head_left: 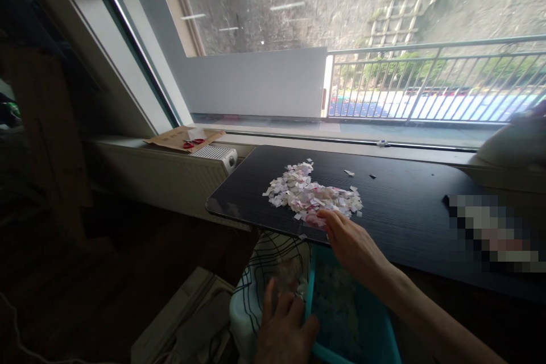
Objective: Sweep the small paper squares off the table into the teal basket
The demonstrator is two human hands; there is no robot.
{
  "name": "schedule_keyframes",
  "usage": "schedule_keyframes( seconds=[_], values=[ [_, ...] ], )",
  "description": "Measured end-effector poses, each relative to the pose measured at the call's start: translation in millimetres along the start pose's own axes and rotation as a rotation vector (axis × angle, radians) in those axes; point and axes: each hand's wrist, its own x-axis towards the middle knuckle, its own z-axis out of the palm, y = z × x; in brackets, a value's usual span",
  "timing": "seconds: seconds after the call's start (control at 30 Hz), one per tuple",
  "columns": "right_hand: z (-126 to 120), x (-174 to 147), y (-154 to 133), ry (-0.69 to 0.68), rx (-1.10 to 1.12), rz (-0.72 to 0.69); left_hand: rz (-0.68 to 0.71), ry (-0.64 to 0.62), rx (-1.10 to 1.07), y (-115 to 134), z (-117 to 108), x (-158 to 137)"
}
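Observation:
A heap of small torn paper scraps [328, 196], mostly white with some pink, lies on the dark tabletop [396, 199]. My right hand [347, 236] reaches over the table's near edge, fingers stretched out, with the tips touching the front of the heap by a pinkish piece. Below that edge stands a teal bin [384, 330] with more pale scraps inside, in shadow. My left hand [284, 324] is low at the bin's left rim, its fingers apart and partly blurred. Beside it is a white cloth with black lines [264, 259].
Red-handled scissors [194, 143] rest on brown cardboard [166, 139] on the sill. A radiator [213, 153] stands left of the table. A pixelated object [490, 233] lies at the right. Stray scraps [348, 173] dot the tabletop. A pale box [179, 318] sits lower left.

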Motion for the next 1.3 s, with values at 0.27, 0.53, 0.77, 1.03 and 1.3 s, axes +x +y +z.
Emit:
schedule_keyframes(
  seconds=[0.27,0.53,0.77,1.03,1.3],
  values=[
    [-2,-2,4,-0.004,-0.042,-0.015,0.044,-0.117,0.036,7,-36,20],
    [-5,-1,4,0.003,-0.005,-0.036,0.024,-0.179,0.008,8,-30,18],
    [-2,-7,5,-0.018,0.031,-0.054,0.03,-0.119,0.004,1,-33,19],
    [7,-10,6,0.002,0.038,-0.036,0.077,-0.025,0.018,16,-47,27],
    [5,-15,-5,-0.02,0.125,-0.025,0.027,-0.086,-0.026,11,-51,27]
  ],
)
